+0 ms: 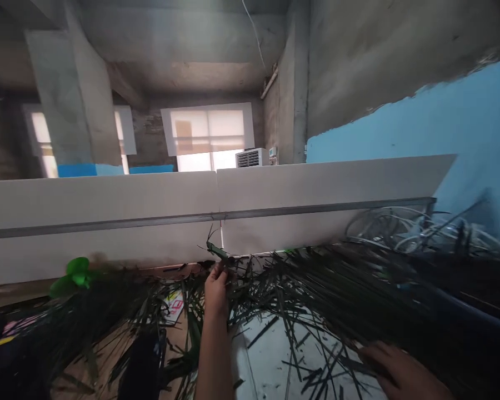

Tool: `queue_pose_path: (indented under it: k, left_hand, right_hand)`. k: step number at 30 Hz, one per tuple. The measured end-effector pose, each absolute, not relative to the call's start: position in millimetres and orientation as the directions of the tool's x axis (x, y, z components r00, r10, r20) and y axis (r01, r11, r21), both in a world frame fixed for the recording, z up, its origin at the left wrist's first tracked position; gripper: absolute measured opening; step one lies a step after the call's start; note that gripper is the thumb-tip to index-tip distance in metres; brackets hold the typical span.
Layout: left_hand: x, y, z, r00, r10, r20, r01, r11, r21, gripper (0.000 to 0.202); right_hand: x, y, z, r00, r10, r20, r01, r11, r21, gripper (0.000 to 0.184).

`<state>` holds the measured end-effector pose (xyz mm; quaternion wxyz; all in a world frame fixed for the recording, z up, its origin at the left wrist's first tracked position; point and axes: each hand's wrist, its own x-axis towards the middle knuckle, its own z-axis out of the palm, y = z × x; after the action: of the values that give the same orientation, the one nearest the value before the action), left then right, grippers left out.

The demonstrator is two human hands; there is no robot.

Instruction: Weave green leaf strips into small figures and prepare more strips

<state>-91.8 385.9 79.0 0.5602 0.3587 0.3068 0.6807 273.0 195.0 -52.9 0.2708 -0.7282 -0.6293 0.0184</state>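
**Green stem point(219, 251) clenched in left hand point(216, 291), above palm strips point(300, 289)**

Left hand raised, fingers closed round the stem's lower end; stem tilted up and to the left, its frayed tip just short of the rail. Right hand point(400, 369) low at lower right among the strips, fingers curled; could not tell whether it gripped any. Strips lay in a loose, dark heap between both hands, spread over a white sheet point(270, 355) and a cardboard sheet point(75, 372). Green plastic piece point(77, 276) at the heap's far left edge. Behind: white panels point(100, 216) crossed by a metal rail point(108, 226); wire hoops point(383, 228) at right. Farthest: blue-painted wall point(420, 116), concrete pillar point(70, 94), window point(208, 133), air-conditioner unit point(250, 158).
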Motion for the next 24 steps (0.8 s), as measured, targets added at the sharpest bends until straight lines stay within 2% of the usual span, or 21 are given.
queue_pose_path:
  k: [4,9,15,20,24]
  left_hand:
    - [-88.8,391.7,74.7,-0.074,0.993,0.089,-0.611,-0.115,0.783,0.044]
    - [-75.3,393.2,73.1,-0.017,0.999,0.043,-0.642,-0.044,0.766,0.037]
    - [-70.1,390.7,77.3,0.023,0.999,0.035,-0.642,-0.012,0.766,0.033]
    - [-78.0,389.5,85.3,-0.016,0.999,0.046,-0.653,-0.045,0.756,0.030]
    - [-81.8,388.6,90.5,-0.069,0.997,0.036,-0.638,-0.072,0.766,0.028]
  right_hand:
    - [252.1,184.2,-26.7,0.156,0.948,0.278,0.898,-0.018,-0.440,0.036]
    - [247.3,182.4,-20.8,0.189,0.920,0.343,0.916,-0.040,-0.400,0.029]
    - [260.7,186.0,-24.1,0.362,0.777,0.516,0.868,-0.078,-0.491,0.029]
    - [278.0,181.5,-21.8,0.513,0.655,0.555,0.802,-0.136,-0.582,0.033]
    - [285.7,177.0,-18.9,0.597,0.580,0.554,0.732,-0.111,-0.672,0.034]
